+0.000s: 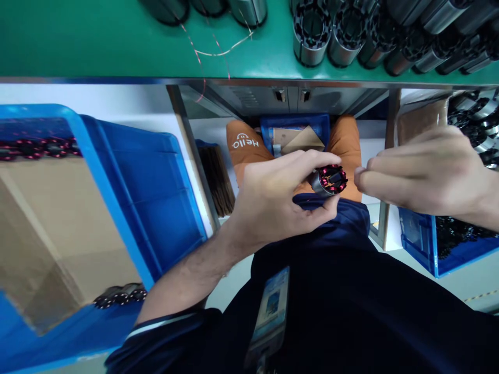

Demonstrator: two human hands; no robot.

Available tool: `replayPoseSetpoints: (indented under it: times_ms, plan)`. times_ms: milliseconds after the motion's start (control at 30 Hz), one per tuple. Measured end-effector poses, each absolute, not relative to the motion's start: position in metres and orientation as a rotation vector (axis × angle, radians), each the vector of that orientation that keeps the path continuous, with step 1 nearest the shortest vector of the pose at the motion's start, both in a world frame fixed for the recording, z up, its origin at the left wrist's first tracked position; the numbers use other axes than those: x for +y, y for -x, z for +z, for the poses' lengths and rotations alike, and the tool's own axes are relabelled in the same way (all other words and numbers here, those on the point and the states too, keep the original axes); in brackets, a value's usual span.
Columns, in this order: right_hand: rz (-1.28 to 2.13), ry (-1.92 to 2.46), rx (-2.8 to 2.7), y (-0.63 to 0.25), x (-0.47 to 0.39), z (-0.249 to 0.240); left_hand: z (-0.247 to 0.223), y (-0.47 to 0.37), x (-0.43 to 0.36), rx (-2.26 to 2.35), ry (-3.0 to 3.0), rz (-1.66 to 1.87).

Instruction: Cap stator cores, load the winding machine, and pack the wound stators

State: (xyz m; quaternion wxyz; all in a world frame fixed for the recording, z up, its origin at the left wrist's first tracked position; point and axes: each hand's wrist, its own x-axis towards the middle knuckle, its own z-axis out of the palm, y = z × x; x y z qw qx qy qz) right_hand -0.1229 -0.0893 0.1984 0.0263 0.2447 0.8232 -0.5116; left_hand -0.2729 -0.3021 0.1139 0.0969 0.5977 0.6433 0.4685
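Observation:
A motor stator [329, 181], with a silver metal shell, black slot liners and red copper windings, is gripped between the thumb and fingers of my left hand [275, 200]. Its wound end faces right, above my lap. A short gap away, my right hand [423, 174] is closed with fingers curled and thumb pressed against them. It is slightly blurred, and whatever its fingertips may hold is too small to make out. My right hand does not touch the stator.
Several unwound stator cores [312, 31] stand on the green bench [97, 41], where loose wire [224, 53] hangs over the edge. A large blue crate [144, 182] with cardboard and wound stators stands left. At right are a blue bin [419, 239] of black parts and stacked metal cores [483, 111].

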Motion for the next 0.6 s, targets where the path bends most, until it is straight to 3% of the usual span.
replayPoseSetpoints:
  times_ms: [100,233,333,500,600]
  plan:
    - [-1.6,-0.493,2.418,0.121,-0.073,0.204,0.114,0.275,-0.304,1.901,-1.743,1.479]
    - [-1.902,-0.576,1.831,0.12,-0.065,0.186,0.107,0.276,-0.304,1.916,-1.912,1.691]
    - [-1.941,-0.537,1.789,0.124,-0.077,0.178,0.108,0.273,-0.304,1.987,-1.987,1.642]
    - [-1.349,-0.196,2.716,0.106,-0.081,0.198,0.115,0.272,-0.309,2.038,-1.885,1.504]
    - [-1.022,-0.329,3.011,0.076,-0.063,0.196,0.114,0.291,-0.317,2.1,-1.62,1.565]
